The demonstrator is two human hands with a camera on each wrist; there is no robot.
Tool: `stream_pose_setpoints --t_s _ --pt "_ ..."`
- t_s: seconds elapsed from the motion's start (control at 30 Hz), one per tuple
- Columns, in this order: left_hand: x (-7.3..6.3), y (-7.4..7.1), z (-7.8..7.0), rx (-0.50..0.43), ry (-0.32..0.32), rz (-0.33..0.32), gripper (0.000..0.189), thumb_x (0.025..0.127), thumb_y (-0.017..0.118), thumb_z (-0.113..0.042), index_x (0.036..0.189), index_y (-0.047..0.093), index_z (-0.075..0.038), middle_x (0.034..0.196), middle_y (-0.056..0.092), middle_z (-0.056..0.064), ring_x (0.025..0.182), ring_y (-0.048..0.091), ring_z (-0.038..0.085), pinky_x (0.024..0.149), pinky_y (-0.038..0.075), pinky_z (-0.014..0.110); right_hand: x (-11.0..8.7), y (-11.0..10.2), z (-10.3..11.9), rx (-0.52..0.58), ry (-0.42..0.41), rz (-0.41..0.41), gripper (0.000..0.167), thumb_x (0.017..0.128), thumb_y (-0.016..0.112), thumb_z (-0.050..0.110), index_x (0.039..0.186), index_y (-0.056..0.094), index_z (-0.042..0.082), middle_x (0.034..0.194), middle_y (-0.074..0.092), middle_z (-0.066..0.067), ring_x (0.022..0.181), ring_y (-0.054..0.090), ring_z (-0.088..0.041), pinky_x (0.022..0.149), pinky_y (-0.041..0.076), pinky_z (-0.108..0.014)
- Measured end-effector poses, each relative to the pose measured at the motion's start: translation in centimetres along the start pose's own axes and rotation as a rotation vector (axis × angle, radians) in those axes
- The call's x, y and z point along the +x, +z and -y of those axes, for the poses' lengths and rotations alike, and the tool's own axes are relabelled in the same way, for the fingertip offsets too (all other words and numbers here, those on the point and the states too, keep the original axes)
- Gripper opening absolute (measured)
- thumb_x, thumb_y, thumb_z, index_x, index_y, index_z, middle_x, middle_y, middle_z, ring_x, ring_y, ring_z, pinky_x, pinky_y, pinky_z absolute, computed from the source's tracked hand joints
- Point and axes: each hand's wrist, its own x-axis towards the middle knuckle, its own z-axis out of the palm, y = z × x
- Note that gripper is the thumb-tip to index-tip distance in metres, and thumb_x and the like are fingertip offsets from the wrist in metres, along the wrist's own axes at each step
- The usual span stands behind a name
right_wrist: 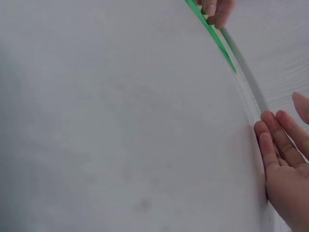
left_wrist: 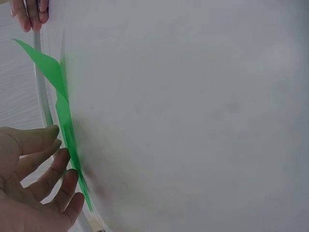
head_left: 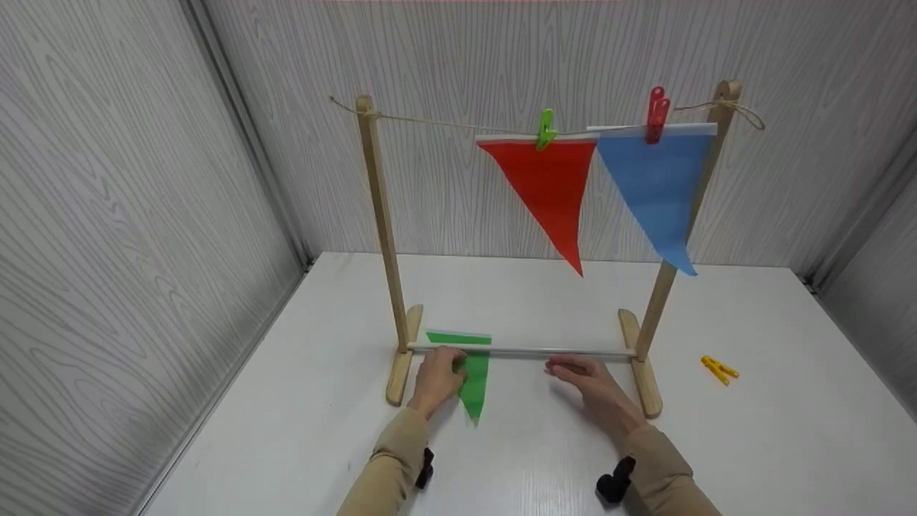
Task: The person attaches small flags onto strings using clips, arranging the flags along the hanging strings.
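Note:
A green pennant lies on the table beneath the white crossbar of a wooden stand, its tip toward me. My left hand is at the pennant's left side. In the left wrist view, that hand's fingers are spread and loosely bent, fingertips right at the green edge, thumb apart from them. Farther right, my right hand rests by the crossbar with nothing in it. Its fingers are extended in the right wrist view.
A string runs between two wooden posts. On it hang a red pennant under a green clothespin and a blue pennant under a red clothespin. A yellow clothespin lies on the table at right.

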Motion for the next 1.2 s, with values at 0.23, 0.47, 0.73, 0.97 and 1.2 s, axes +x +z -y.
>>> stream_pose_setpoints --t_s 0.23,0.47,0.73,0.97,1.2 --pt "0.18 0.14 0.08 0.061 -0.028 0.0 0.028 0.087 0.068 -0.008 0.113 0.067 0.002 0.116 0.067 0.017 0.11 0.061 0.034 0.095 0.049 0.048 -0.03 -0.07 0.05 -0.003 0.005 0.004 0.048 0.096 0.06 0.021 0.135 0.049 -0.005 0.137 0.053 -0.022 0.123 0.055 -0.018 0.099 0.042 -0.014" --pt "-0.16 0.01 0.05 0.079 0.01 -0.028 0.024 0.087 0.068 -0.006 0.109 0.069 0.002 0.111 0.067 0.018 0.105 0.062 0.035 0.089 0.051 0.048 0.02 -0.07 -0.14 0.02 0.014 -0.022 0.049 0.094 0.062 0.022 0.134 0.051 -0.004 0.136 0.054 -0.02 0.121 0.056 -0.015 0.101 0.04 -0.015" --pt "-0.21 -0.05 -0.12 0.066 0.016 -0.02 0.019 0.086 0.067 -0.002 0.104 0.071 0.0 0.106 0.069 0.015 0.102 0.064 0.032 0.088 0.052 0.046 -0.13 -0.05 -0.23 0.033 0.014 -0.013 0.051 0.095 0.062 0.022 0.136 0.049 -0.004 0.139 0.051 -0.02 0.122 0.055 -0.013 0.101 0.039 -0.015" --pt "-0.05 -0.02 0.08 0.095 0.047 -0.044 0.017 0.085 0.067 0.0 0.102 0.071 -0.002 0.101 0.071 0.013 0.097 0.066 0.029 0.087 0.053 0.044 -0.12 -0.1 -0.22 0.041 0.008 -0.008 0.049 0.095 0.062 0.022 0.135 0.05 -0.004 0.139 0.051 -0.022 0.123 0.054 -0.016 0.102 0.039 -0.016" --pt "-0.19 -0.17 0.21 0.05 0.05 -0.058 0.023 0.083 0.059 0.011 0.102 0.07 0.003 0.1 0.065 0.017 0.098 0.061 0.033 0.086 0.051 0.047 -0.21 -0.09 -0.23 0.036 -0.001 -0.003 0.048 0.095 0.061 0.021 0.134 0.05 -0.004 0.138 0.051 -0.023 0.121 0.056 -0.014 0.1 0.041 -0.014"
